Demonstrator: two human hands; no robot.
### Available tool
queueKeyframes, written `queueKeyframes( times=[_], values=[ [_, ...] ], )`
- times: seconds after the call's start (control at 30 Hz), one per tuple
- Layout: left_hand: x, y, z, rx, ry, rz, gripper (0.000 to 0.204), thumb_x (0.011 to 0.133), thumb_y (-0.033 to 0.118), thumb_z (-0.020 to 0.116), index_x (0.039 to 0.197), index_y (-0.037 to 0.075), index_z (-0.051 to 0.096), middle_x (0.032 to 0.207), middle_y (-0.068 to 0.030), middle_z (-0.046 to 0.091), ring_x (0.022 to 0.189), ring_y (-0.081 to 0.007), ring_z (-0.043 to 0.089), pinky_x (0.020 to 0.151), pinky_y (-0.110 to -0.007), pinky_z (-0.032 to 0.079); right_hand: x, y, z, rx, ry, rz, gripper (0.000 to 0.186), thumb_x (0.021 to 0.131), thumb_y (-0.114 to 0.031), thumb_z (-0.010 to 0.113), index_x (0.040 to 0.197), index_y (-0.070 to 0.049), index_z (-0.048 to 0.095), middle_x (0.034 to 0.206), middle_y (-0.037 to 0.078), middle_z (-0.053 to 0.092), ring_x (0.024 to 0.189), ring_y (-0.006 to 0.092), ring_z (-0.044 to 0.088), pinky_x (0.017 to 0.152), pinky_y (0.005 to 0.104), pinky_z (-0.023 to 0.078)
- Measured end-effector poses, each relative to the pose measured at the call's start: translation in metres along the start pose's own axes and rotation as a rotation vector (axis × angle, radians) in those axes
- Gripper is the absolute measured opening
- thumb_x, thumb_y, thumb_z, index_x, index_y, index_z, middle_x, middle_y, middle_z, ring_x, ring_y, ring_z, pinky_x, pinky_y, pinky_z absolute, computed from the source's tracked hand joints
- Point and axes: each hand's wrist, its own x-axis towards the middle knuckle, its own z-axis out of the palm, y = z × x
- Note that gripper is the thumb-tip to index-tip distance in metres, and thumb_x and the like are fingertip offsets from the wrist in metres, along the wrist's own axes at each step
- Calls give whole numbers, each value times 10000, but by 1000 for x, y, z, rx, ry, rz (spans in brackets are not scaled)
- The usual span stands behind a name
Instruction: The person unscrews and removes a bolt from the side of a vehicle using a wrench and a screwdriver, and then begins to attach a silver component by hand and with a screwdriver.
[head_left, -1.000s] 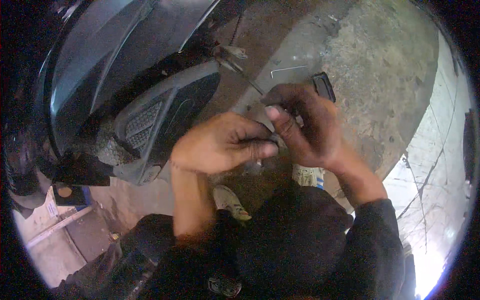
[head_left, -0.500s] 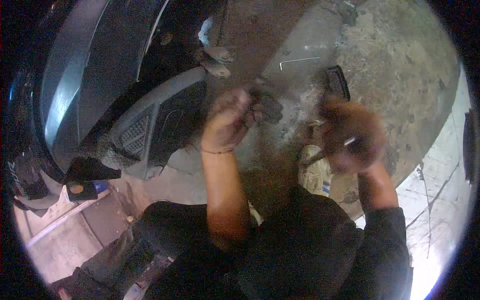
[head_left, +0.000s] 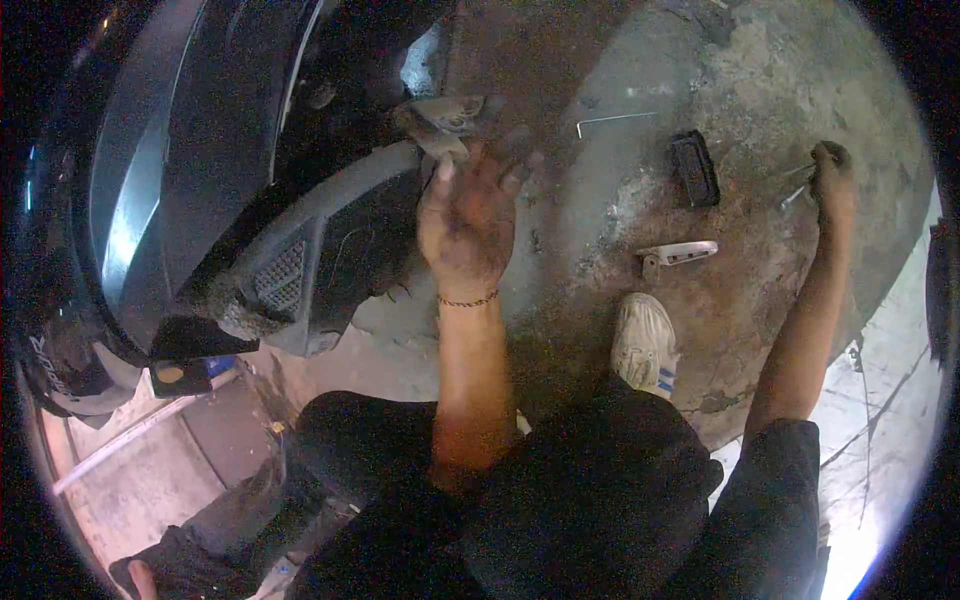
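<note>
My left hand (head_left: 467,225) is raised with palm up and fingers spread, holding nothing that I can see. Just beyond its fingertips a grey metal footrest (head_left: 452,113) juts from the dark motorcycle (head_left: 225,140). My right arm stretches far to the right, where my right hand (head_left: 837,190) is low over the floor with its fingers curled. A short shiny metal shaft (head_left: 792,197) shows beside those fingers; the rest of it is hidden or too dark to make out. Between the hands a silver footrest-shaped metal part (head_left: 680,252) lies on the floor.
A hex key (head_left: 615,122) and a black rectangular plastic tray (head_left: 694,168) lie on the stained concrete floor (head_left: 790,90). My white shoe (head_left: 645,342) stands below the silver part. At the lower left are pale floor tiles (head_left: 150,455) and dark cloth (head_left: 215,525).
My right hand has swung from the middle out to the far right, baring the silver part. My left hand has turned palm up and spread its fingers near the footrest.
</note>
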Motion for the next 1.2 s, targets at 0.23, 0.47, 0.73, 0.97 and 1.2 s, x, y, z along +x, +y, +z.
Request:
queueKeyframes(
  times=[0.23,0.47,0.73,0.97,1.2],
  values=[
    [5,-6,-21,-134,-2,-20,590,865,440,563,1297,47,476,1355,-120,463,1201,-355,445,980,-467,367,-48,-22,7,-539,180,-200,388,862,-325,559,1131,-50,607,987,222,633,919,400,604,798,439,476],
    [12,-30,-36,-302,38,-118,525,803,416,597,1232,116,554,1243,-89,559,1130,-306,494,973,-482,375,-189,-51,49,-122,-371,-529,572,720,-136,683,1260,-81,504,1293,175,475,1154,366,471,989,455,375],
    [9,-73,-32,-250,169,-323,421,864,271,583,1214,41,535,1152,-90,586,1067,-241,529,919,-456,397,-219,-66,46,-477,-446,-777,477,770,-221,689,1216,-124,547,1158,138,555,1051,378,507,898,497,402],
    [-4,-66,-52,67,28,-446,316,879,221,573,1121,20,601,1143,-103,616,1092,-253,555,940,-422,407,-242,-188,11,417,-670,-76,306,888,-244,636,1088,-24,564,822,107,601,628,194,585,548,330,486],
    [-1,-53,-66,-525,-184,-227,574,855,305,539,1336,21,407,1342,-183,441,1245,-328,419,1051,-490,304,-254,-290,6,808,-696,56,290,892,-251,643,985,1,533,747,107,618,598,130,552,494,306,450]
  ],
)
